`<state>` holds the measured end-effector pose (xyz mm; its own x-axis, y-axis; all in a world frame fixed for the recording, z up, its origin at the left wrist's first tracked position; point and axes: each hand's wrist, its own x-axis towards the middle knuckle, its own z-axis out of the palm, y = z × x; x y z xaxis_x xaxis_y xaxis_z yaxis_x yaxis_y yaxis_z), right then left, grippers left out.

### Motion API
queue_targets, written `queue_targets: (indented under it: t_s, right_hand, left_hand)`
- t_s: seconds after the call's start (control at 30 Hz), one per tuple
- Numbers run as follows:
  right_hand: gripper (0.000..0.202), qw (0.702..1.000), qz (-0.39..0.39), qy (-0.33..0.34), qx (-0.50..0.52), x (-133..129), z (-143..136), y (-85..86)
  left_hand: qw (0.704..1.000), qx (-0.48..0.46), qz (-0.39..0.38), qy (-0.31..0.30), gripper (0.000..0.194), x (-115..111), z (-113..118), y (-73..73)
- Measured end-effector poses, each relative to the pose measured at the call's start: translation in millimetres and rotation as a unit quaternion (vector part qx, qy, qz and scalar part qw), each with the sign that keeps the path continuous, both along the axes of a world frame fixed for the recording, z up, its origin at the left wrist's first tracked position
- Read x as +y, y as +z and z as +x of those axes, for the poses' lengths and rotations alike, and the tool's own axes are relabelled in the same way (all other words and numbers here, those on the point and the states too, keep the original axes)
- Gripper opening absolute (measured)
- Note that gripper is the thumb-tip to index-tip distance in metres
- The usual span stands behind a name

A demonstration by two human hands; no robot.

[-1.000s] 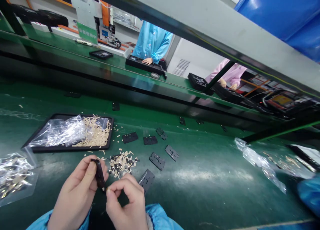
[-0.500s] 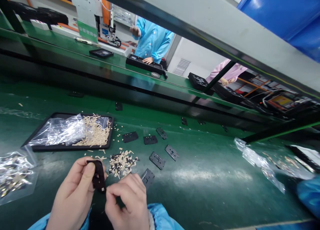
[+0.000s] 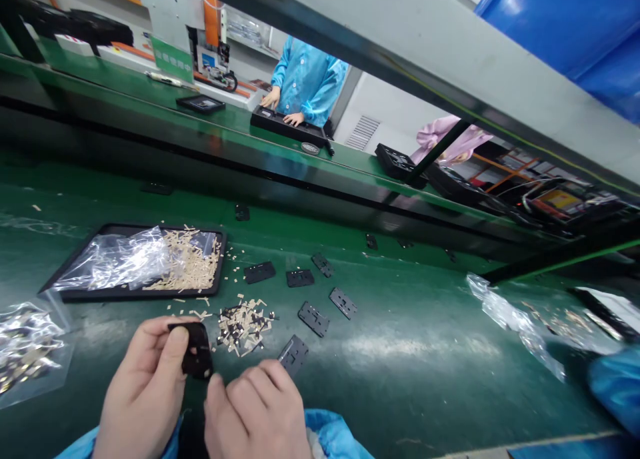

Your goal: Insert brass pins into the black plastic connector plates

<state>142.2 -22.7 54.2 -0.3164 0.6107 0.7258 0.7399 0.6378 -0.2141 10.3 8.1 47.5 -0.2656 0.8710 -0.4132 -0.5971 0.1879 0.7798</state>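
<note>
Between thumb and fingers, my left hand (image 3: 145,379) grips a small black plastic plate (image 3: 198,352), tilted up on edge. A tiny pale spot shows near its lower corner. My right hand (image 3: 257,409) is closed, its fingertips right by that corner; whatever they may pinch is hidden. Just beyond lies a loose pile of small beige and black pieces (image 3: 244,326). Several flat black plates with cutouts are spread to the right, among them a black plate (image 3: 294,354) partly behind my right hand and another plate (image 3: 314,318) farther off.
At the left, a black tray (image 3: 220,272) holds beige strips and a clear plastic bag (image 3: 120,256). A bag of shiny metal parts (image 3: 30,346) lies nearer. Crumpled plastic (image 3: 515,322) is at the right. Across the bench, a person in a blue smock (image 3: 310,79) works at a black case.
The black plate has turned to show more of its face. My right hand has shifted slightly lower. Across the bench, the blue-smocked person's raised hand has come down onto the case.
</note>
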Motion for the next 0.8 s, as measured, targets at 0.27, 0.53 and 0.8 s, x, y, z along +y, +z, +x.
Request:
queue_targets:
  t_s: [0.27,0.53,0.8]
  right_hand:
    - [0.015,0.834,-0.385,0.064,0.390,16.8,26.7,3.2]
    - [0.029,0.657,-0.521,0.101,0.536,24.6,4.9,-18.0]
    - [0.037,0.610,-0.537,0.094,0.575,25.9,2.9,-16.2]
  left_hand:
    - [0.989,-0.042,-0.137,-0.043,0.028,24.6,13.5,24.6]
    - [0.985,-0.066,-0.142,-0.075,0.034,23.3,16.1,19.1]
    - [0.985,-0.070,-0.140,-0.077,0.031,21.1,17.5,15.0]
